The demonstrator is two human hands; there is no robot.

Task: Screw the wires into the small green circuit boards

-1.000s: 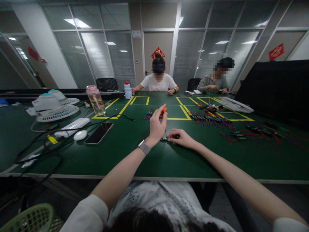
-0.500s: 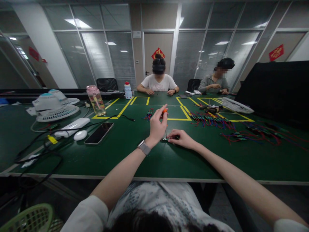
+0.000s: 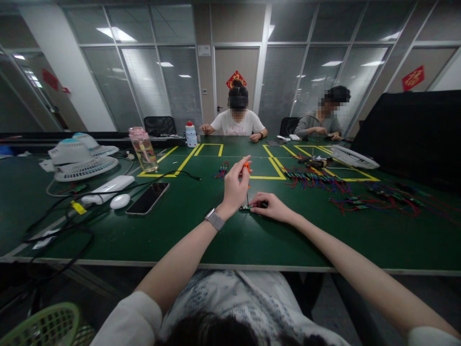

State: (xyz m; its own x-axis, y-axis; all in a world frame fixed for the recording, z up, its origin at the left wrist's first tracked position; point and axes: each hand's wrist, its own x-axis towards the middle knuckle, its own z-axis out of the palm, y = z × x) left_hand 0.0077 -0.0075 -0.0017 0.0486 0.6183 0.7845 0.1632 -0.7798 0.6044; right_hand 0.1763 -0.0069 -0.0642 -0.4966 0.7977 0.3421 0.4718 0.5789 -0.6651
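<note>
Orange-handled screwdriver (image 3: pixel 246 167) stands upright, left hand (image 3: pixel 234 190) fingers closed round its handle, tip down on small green circuit board (image 3: pixel 245 207). Board lies flat mid-tabletop (image 3: pixel 216 240), nearer the near edge. Right hand (image 3: pixel 272 206) fingers curled, gripping the board's right end.

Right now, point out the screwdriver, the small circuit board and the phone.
screwdriver (image 3: pixel 246 166), head view, on its orange handle top.
circuit board (image 3: pixel 245 207), head view, on its visible left end.
phone (image 3: pixel 147 198), head view, middle of its dark screen.
</note>
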